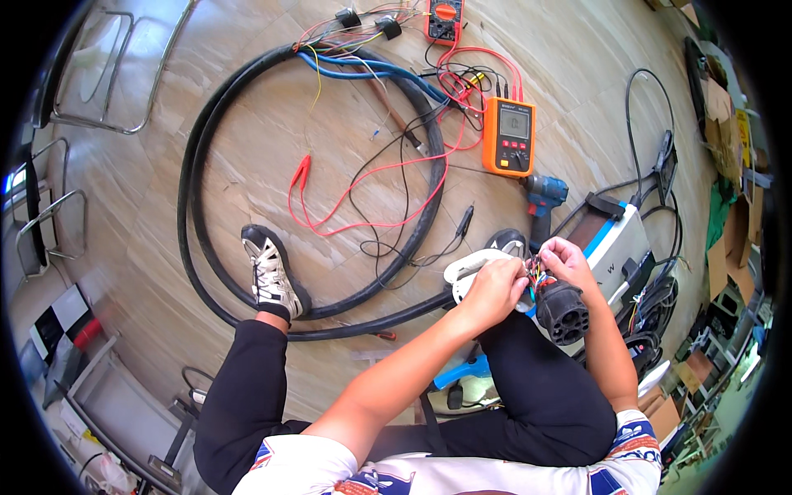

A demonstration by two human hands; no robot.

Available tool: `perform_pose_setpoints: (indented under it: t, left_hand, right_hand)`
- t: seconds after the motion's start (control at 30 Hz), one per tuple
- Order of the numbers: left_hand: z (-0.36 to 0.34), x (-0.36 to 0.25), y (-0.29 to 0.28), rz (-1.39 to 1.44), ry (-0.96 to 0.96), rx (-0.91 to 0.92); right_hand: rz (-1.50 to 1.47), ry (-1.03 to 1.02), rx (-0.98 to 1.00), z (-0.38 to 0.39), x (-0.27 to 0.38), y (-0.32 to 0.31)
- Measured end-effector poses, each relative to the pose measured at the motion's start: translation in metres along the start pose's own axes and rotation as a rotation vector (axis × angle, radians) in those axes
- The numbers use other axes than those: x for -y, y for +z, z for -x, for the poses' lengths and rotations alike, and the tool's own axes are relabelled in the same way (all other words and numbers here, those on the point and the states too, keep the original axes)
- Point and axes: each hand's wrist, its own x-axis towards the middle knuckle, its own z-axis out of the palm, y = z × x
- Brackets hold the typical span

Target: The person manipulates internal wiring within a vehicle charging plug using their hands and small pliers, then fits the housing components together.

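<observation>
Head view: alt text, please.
A person's left hand and right hand pinch thin coloured wires at a black connector. On the floor ahead are a coiled black cable, an orange meter and a blue drill.

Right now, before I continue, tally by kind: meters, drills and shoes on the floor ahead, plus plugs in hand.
Meters: 2, orange meter and red meter
Drill: 1
Shoes: 2, left shoe and right shoe
Black plug: 1
Total: 6
</observation>
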Motion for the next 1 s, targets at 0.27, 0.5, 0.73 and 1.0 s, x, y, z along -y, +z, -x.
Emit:
perform_pose_setpoints:
  t: [0.27, 0.5, 0.73, 1.0]
  left_hand:
    - [-0.007, 0.006, -0.013, 0.034, -0.064, 0.103]
    - [-0.016, 0.006, -0.029, 0.081, -0.196, 0.22]
    - [-0.026, 0.008, -0.049, 0.173, -0.289, 0.309]
    - [-0.048, 0.035, -0.08, 0.477, -0.321, 0.594]
  right_hand:
    - [0.029, 0.037, -0.017, -0.005, 0.009, 0.005]
    - [0.007, 0.065, 0.003, -0.012, 0.019, 0.011]
    - [0.03, 0.122, 0.012, -0.021, 0.029, 0.015]
    - [0.034, 0.154, 0.036, -0.028, 0.047, 0.026]
